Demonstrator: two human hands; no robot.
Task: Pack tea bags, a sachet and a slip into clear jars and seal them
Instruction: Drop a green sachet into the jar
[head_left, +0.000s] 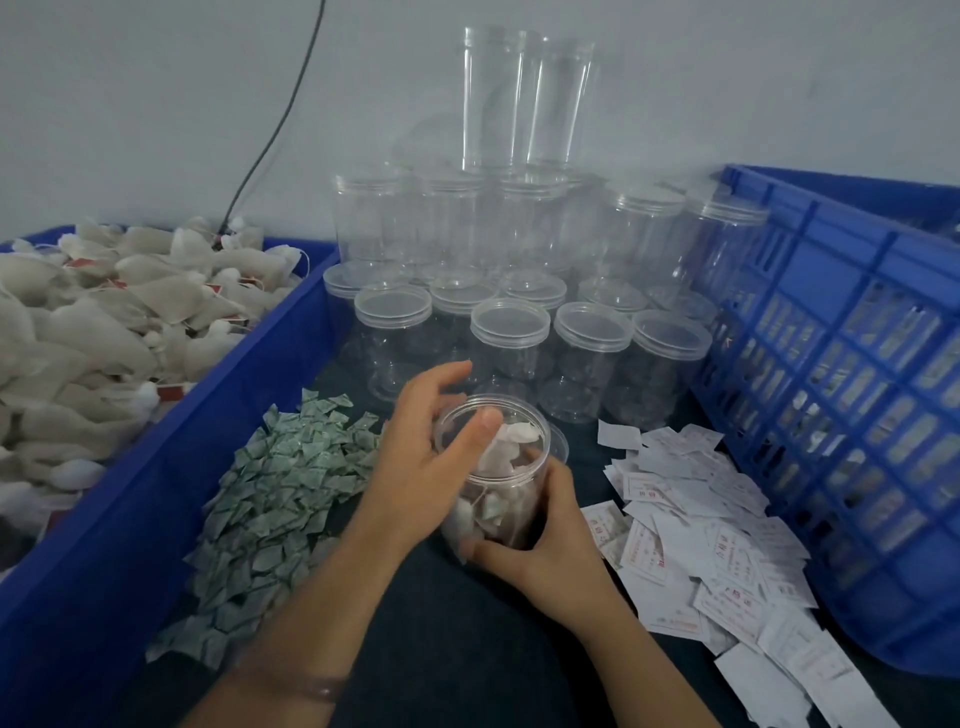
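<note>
1. Head view, dead centre: gripping the open jar (498, 499) low on its near right side with the right hand (540, 525), fingers curled round the clear wall, thumb across the front.
2. Cupping the jar's left side with the left hand (426, 457), not really clamping anything: fingers loose and spread up past the far rim, thumb reaching over the open mouth right by the top bag.
3. Inside already: several tea bags (506, 441), strings and all. Can't tell if a sachet or slip is in there, or whether the jar is resting on the dark table cover (467, 649) or lifted off it.
4. Just left of the hands: big heap of green-and-white sachets (280, 493).
5. Just right: messy spread of white slips (701, 525) with red print.
6. Behind the jar: rows of empty lidded jars (511, 338), stacked two high, plus two tall clear containers (514, 98) on top, up against the wall.
7. Far left: blue bin (208, 441) heaped with loose tea bags (104, 322), red tags poking out. Far right: blue slatted crate (841, 389).
8. Also: thin bracelet (311, 686) on the left wrist, dark cable (280, 119) down the wall.
</note>
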